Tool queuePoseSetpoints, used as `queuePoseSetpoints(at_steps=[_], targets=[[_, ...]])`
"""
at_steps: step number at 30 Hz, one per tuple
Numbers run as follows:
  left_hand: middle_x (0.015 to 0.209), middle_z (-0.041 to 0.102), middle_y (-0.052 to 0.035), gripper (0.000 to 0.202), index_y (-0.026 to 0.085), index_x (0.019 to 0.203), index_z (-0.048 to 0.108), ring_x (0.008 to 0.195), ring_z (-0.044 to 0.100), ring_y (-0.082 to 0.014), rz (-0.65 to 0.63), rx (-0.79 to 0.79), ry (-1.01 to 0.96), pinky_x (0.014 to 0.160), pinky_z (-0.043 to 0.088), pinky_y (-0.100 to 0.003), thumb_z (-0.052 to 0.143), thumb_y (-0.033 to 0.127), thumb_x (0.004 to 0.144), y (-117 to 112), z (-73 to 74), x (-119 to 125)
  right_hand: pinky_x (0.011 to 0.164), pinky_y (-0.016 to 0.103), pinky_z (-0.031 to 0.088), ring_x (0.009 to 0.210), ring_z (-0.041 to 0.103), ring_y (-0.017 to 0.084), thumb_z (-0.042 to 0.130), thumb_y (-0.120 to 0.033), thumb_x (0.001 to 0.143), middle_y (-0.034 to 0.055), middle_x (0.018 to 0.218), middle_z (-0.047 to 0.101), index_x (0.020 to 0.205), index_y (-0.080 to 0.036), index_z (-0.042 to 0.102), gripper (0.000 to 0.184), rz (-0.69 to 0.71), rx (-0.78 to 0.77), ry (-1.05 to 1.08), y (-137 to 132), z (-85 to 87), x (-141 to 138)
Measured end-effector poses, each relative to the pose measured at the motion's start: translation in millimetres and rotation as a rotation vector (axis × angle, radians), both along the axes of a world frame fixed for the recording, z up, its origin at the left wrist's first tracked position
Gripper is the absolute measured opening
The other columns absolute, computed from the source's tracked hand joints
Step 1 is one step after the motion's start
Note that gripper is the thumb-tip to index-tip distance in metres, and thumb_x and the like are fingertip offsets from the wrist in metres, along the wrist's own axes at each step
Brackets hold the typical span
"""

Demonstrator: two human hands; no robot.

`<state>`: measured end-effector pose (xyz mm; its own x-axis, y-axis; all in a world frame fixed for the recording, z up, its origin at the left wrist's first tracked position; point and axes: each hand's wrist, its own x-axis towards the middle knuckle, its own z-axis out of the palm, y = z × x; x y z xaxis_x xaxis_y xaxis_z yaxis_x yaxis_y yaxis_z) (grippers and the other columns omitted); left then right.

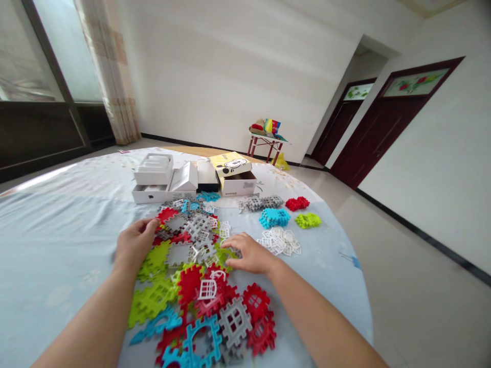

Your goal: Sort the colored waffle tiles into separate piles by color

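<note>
A heap of toothed plastic tiles (199, 286) in red, green, grey, blue and white lies on a light blue cloth (57, 240). My left hand (134, 244) rests on the heap's left edge, fingers curled over a red tile (168, 213). My right hand (249, 253) lies palm down on the heap's right side, fingers pressed together on grey and green tiles. Sorted small piles sit beyond: grey (261, 203), red (297, 203), blue (273, 217), green (308, 220) and white (280, 241).
White boxes (163, 179) and a yellow-lidded box (235, 174) stand at the back of the cloth. A small red-legged table (265, 143) with colourful things stands by the far wall. Dark red doors (378, 128) are on the right. Tiled floor lies to the right.
</note>
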<state>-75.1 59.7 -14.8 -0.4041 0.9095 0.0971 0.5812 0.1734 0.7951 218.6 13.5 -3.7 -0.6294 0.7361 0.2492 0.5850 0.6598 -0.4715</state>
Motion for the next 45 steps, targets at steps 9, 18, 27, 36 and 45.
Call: queuePoseSetpoints(at_steps=[9, 18, 27, 36, 45], targets=[[0.071, 0.064, 0.0007, 0.043, 0.021, 0.093, 0.065, 0.070, 0.056, -0.0153, 0.015, 0.014, 0.016, 0.061, 0.038, -0.023, 0.047, 0.052, 0.069, 4, -3.9, -3, 0.067, 0.023, 0.043, 0.070, 0.052, 0.011, 0.064, -0.021, 0.070, 0.0013, 0.086, 0.057, 0.096, -0.020, 0.060, 0.027, -0.090, -0.104, 0.086, -6, 15.4, 7], [0.067, 0.063, 0.0007, 0.044, 0.021, 0.092, 0.064, 0.067, 0.054, -0.0152, 0.017, -0.008, 0.019, 0.057, 0.037, -0.023, 0.045, 0.053, 0.069, -1, 2.4, 1, 0.080, 0.030, 0.039, 0.086, 0.051, 0.016, 0.063, -0.022, 0.072, 0.0032, 0.084, 0.057, 0.081, -0.018, 0.058, 0.011, -0.324, 0.176, 0.018, 4, 3.8, 32], [0.068, 0.063, -0.0013, 0.048, 0.018, 0.095, 0.064, 0.067, 0.054, -0.0160, -0.010, -0.007, 0.044, 0.056, 0.037, -0.023, 0.045, 0.053, 0.069, -2, 4.6, 0, 0.085, 0.033, 0.035, 0.095, 0.049, 0.020, 0.065, -0.044, 0.066, 0.0063, 0.095, 0.057, 0.095, -0.019, 0.059, 0.039, -0.460, 0.178, -0.154, -6, 1.9, 37], [0.071, 0.062, -0.0014, 0.049, 0.020, 0.097, 0.063, 0.071, 0.055, -0.0175, -0.026, -0.047, 0.131, 0.057, 0.038, -0.023, 0.043, 0.055, 0.069, -1, 7.9, -1, 0.082, 0.033, 0.037, 0.091, 0.052, 0.020, 0.064, -0.040, 0.064, 0.0056, 0.096, 0.060, 0.106, -0.022, 0.056, 0.046, -0.577, 0.138, -0.168, -9, 1.2, 41], [0.067, 0.063, 0.0006, 0.053, 0.026, 0.095, 0.062, 0.066, 0.057, -0.0202, 0.022, -0.075, 0.150, 0.053, 0.039, -0.026, 0.040, 0.064, 0.066, 9, -5.1, -8, 0.084, 0.032, 0.038, 0.093, 0.054, 0.019, 0.056, -0.036, 0.070, 0.0073, 0.101, 0.061, 0.109, -0.019, 0.054, 0.043, -1.001, 0.278, -0.007, -6, 22.7, 160]])
